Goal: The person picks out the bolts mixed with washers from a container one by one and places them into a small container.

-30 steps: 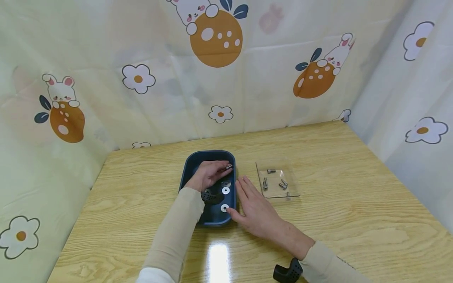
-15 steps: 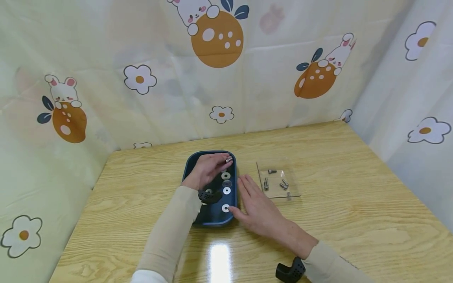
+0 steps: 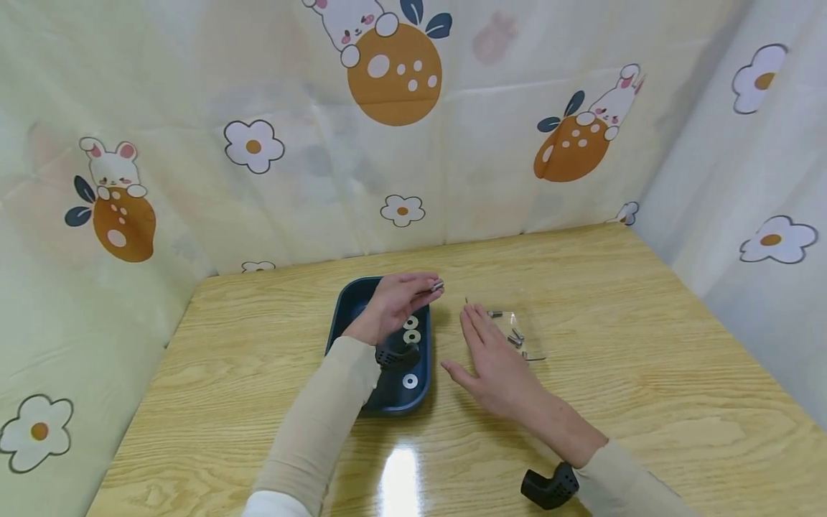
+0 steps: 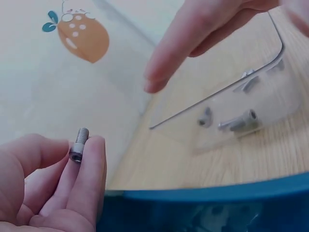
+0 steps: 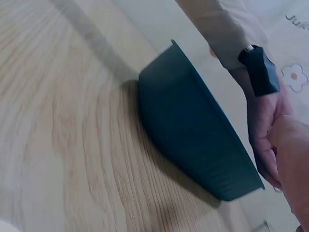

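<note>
Between thumb and fingers, my left hand pinches a socket-head screw, its threaded end pointing up in the left wrist view. That hand is above the right rim of a dark blue tray. Several washers lie on the tray's floor; my forearm and hand hide part of it. My right hand has its fingers straight and holds nothing. It hovers beside a clear plastic box, covering its left side from the head camera. Several screws lie in that box.
A wooden table carries both containers, the clear box to the right of the tray. Patterned curtains hang behind the table and along its sides.
My left hand has risen out of the tray and moved right with the screw. The right hand has left the tray's right side and shifted right toward the clear box.
</note>
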A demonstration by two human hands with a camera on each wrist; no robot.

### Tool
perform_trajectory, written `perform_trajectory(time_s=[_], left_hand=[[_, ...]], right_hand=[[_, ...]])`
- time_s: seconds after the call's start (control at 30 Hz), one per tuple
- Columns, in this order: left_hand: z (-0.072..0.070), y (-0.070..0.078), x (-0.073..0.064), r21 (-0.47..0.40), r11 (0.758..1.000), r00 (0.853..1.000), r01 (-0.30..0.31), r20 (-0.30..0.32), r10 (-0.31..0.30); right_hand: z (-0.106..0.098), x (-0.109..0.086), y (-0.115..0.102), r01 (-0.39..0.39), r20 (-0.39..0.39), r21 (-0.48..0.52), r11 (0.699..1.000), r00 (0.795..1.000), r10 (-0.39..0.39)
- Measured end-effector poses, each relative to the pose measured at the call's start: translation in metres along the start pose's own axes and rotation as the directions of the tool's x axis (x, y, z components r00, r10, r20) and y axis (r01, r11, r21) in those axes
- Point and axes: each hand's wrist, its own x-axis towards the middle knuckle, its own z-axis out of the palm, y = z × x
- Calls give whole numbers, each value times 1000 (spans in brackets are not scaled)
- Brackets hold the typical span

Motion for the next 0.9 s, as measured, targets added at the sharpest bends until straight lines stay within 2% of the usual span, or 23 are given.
perform_trajectory(time_s=[0.23, 0.43, 0.7, 0.9], left_hand=[[12, -5, 3, 38, 999, 1000, -6, 22, 5], [26, -9, 5, 84, 996, 997, -10, 72, 4], [46, -19, 10, 169, 986, 991, 6, 131, -29], [61, -25, 12, 277, 960, 981, 33, 175, -84]], right_hand=[[-7, -6, 18, -12, -42, -10, 1000, 999, 12], [-14, -13, 33, -66, -41, -6, 998, 997, 66], [-19, -22, 52, -125, -50, -6, 992, 991, 124], [-18, -28, 63, -152, -68, -12, 988, 986, 151]])
